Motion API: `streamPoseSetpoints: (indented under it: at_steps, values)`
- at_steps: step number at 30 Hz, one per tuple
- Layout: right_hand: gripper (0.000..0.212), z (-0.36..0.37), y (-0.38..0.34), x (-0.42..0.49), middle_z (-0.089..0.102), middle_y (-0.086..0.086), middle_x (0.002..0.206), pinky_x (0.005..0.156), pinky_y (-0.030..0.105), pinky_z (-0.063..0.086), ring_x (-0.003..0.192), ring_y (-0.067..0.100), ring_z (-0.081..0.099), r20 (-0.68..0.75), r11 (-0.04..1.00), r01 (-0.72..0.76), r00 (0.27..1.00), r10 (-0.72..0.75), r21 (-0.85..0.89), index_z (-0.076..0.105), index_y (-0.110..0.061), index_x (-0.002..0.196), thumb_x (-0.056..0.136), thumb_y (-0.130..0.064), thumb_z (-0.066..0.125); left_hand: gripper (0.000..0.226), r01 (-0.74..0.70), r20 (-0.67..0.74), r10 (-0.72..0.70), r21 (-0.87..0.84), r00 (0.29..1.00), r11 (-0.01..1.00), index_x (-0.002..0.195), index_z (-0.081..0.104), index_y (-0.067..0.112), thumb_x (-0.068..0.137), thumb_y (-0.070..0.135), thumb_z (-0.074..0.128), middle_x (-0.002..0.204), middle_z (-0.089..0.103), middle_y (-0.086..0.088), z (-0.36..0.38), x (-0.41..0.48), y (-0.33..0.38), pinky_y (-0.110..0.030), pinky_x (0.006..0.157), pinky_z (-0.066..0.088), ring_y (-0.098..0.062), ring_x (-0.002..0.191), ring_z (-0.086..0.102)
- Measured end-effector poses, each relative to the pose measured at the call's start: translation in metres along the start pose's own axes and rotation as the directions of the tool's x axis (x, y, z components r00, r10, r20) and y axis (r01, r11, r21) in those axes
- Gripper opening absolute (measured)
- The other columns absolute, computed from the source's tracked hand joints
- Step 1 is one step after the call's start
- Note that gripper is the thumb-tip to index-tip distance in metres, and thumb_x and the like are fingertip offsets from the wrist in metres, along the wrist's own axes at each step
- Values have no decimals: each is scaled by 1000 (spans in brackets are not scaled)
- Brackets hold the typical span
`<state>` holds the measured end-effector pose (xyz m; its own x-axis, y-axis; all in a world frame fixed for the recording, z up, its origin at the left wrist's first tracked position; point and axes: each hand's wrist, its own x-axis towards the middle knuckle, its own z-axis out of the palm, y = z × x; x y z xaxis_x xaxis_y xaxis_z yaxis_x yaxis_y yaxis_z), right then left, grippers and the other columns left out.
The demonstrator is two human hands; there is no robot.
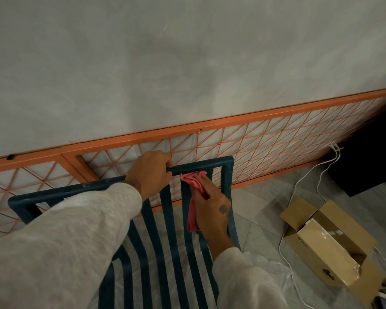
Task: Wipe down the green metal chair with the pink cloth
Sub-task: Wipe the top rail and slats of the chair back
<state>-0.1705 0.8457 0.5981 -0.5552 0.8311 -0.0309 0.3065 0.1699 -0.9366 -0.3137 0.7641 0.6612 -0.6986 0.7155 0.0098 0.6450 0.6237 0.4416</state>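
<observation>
The dark green metal chair fills the lower middle, its slatted back facing me and its top rail running left to right. My left hand is wrapped over the top rail near its middle. My right hand holds the pink cloth and presses it against a vertical slat just under the top rail, on the chair's right side. The cloth's tail hangs down along the slat beside my wrist. Both forearms wear light grey sleeves, which hide much of the chair's left slats.
An orange wire-mesh panel leans along the grey wall behind the chair. An open cardboard box lies on the floor to the right, with white cables trailing past it. A dark block stands at the far right.
</observation>
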Motion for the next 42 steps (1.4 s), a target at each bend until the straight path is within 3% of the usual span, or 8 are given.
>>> streamPoseSetpoints:
  at_steps: [4, 7, 14, 19, 23, 29, 35, 42]
  values:
    - [31, -16, -10, 3, 64, -22, 99, 69, 12, 56, 83, -9, 64, -118, 994, 20, 993, -7, 111, 59, -42, 119, 92, -28, 64, 17, -12, -1, 12, 4, 1000, 1000, 104, 70, 14, 88, 16, 65, 105, 68, -4, 0, -1, 0, -30, 79, 53, -19, 93, 64]
    - [37, -24, -22, 22, 64, -9, 126, 95, 25, 53, 108, 3, 62, -140, 992, 55, 989, -39, 114, 63, -29, 129, 91, -33, 63, 19, -10, 9, 10, -6, 1000, 1000, 107, 70, 14, 88, 16, 65, 107, 68, -4, 0, -1, -2, -31, 81, 54, -19, 94, 64]
    - [32, -11, -29, 48, 44, -3, 143, 103, 33, 43, 121, 23, 44, 94, 895, 205, 979, -182, -397, 57, -22, 128, 97, -17, 56, 19, -13, -7, 13, -9, 1000, 1000, 108, 69, 15, 90, 18, 64, 109, 67, -5, 2, -5, -3, -33, 83, 53, -20, 96, 63]
    - [44, -1, -39, 39, 47, 0, 143, 103, 30, 41, 122, 23, 48, 363, 855, 387, 895, -259, -344, 57, -19, 135, 92, -8, 59, 21, -36, 48, 36, 3, 998, 999, 108, 68, 15, 87, 12, 63, 107, 65, -5, -1, -1, -4, -31, 77, 49, -23, 95, 62]
    - [35, -28, -45, 54, 56, -4, 130, 93, 9, 36, 110, 8, 51, 434, 853, 404, 867, -244, -329, 62, -19, 128, 95, -10, 55, 39, -57, 136, 54, 16, 989, 998, 122, 60, 16, 84, 19, 68, 117, 60, -3, -12, -4, -13, -31, 84, 48, -21, 107, 57]
    - [27, -34, -63, 84, 60, 5, 100, 81, 33, 46, 92, 23, 58, 332, 695, 286, 941, -73, -660, 64, -9, 104, 99, -27, 45, 40, 28, 205, -52, 117, 977, 993, 116, 62, 16, 80, 30, 72, 109, 62, 0, -38, -12, -46, -34, 80, 53, -18, 94, 59]
    - [31, 12, -97, 71, 60, 10, 110, 80, 32, 37, 97, 24, 52, 549, 568, 430, 834, 47, -702, 60, -9, 110, 100, -29, 39, 13, 51, 219, -79, 128, 972, 990, 94, 71, 16, 82, 18, 69, 89, 68, -2, -47, -20, -56, -36, 72, 58, -17, 77, 65]
    - [35, 26, -111, 56, 65, -2, 121, 88, 29, 40, 110, 18, 57, 762, 821, 393, 643, 77, -415, 71, -27, 115, 95, -48, 51, 18, 47, 191, -74, 140, 979, 989, 99, 71, 14, 82, 19, 69, 91, 68, -3, -44, -22, -58, -38, 73, 57, -19, 80, 65]
